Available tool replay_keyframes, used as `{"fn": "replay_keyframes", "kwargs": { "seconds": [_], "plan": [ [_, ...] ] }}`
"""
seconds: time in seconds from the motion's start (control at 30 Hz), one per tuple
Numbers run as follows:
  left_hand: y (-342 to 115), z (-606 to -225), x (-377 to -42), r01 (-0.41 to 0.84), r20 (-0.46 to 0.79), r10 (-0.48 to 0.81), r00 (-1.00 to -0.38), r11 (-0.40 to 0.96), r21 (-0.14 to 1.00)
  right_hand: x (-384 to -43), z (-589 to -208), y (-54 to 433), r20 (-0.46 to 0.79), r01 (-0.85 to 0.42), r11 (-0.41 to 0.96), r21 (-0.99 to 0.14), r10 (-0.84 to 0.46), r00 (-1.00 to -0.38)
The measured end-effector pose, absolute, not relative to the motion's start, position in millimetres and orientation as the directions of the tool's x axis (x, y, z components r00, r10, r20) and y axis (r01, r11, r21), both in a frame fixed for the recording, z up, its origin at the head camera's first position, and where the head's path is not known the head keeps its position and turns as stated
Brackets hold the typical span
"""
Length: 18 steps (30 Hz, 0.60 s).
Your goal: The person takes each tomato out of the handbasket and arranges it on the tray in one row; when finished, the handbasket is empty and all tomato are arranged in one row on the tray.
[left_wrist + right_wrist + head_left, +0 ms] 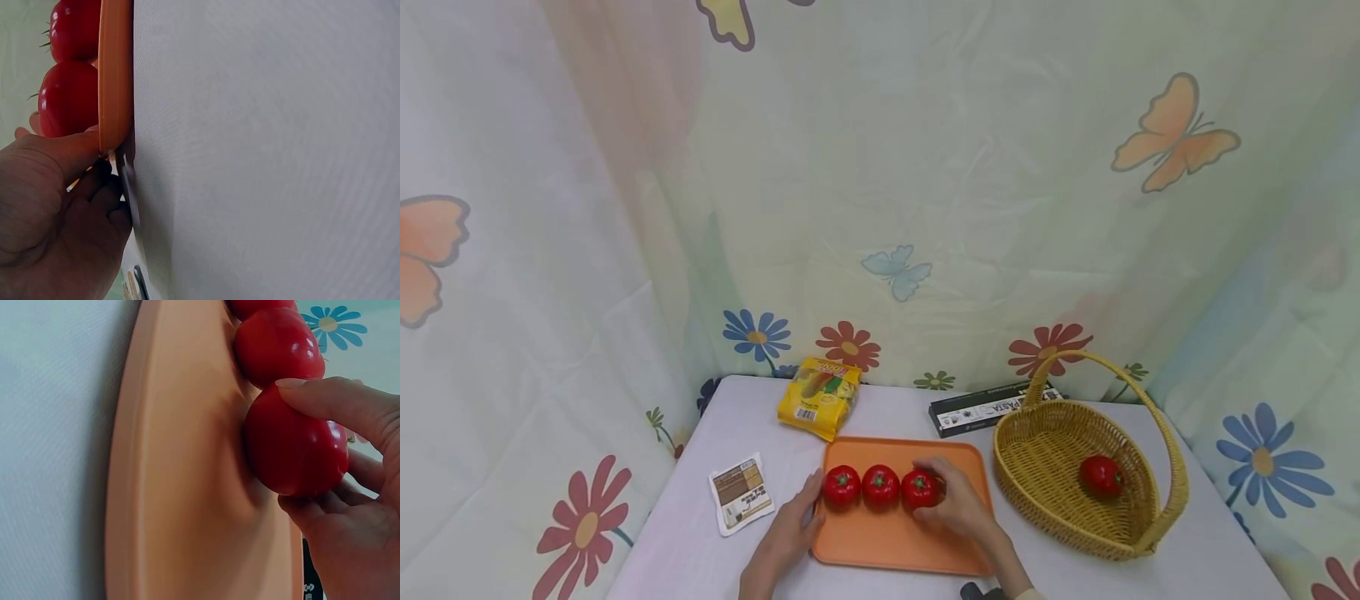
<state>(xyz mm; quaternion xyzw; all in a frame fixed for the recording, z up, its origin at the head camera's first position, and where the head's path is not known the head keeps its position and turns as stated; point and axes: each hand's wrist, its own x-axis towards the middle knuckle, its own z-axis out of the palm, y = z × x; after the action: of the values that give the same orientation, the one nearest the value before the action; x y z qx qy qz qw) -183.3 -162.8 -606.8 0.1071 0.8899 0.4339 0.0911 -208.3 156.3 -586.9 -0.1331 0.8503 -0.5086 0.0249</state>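
Three red tomatoes stand in a row on an orange tray [895, 546]: the left tomato [842, 487], the middle tomato [880, 486] and the right tomato [919, 489]. My right hand [957, 502] holds the right tomato between thumb and fingers, from its right side. In the right wrist view the held tomato [294, 444] touches its neighbour [278, 347], close over the tray surface. At the tray's left edge, my left hand [787, 533] grips the rim. The left wrist view has the thumb [78, 150] at the tray wall [115, 81], with other fingers curled low beside it.
A wicker basket [1022, 492] with an arched handle stands at the right; one red tomato [1102, 477] lies in it. Behind the tray are a yellow snack bag [820, 398] and a black pasta box [970, 410]. A white-and-brown packet [741, 493] lies at the left.
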Motion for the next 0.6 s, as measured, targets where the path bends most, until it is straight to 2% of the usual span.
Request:
{"fn": "replay_keyframes", "kwargs": {
  "seconds": [0.43,0.6],
  "plan": [
    [-163.0,-606.7,-183.5,0.111,-0.072,0.271,-0.960,0.601,0.791,-208.4,-582.5,157.2,0.042,-0.152,0.441,-0.885,-0.250,-0.967],
    [-162.8,-606.8,-183.7,0.108,-0.075,0.271,-0.960,0.602,0.791,-209.6,-580.7,159.4,0.041,-0.144,0.381,-0.913,-0.264,-0.964]
  ]
}}
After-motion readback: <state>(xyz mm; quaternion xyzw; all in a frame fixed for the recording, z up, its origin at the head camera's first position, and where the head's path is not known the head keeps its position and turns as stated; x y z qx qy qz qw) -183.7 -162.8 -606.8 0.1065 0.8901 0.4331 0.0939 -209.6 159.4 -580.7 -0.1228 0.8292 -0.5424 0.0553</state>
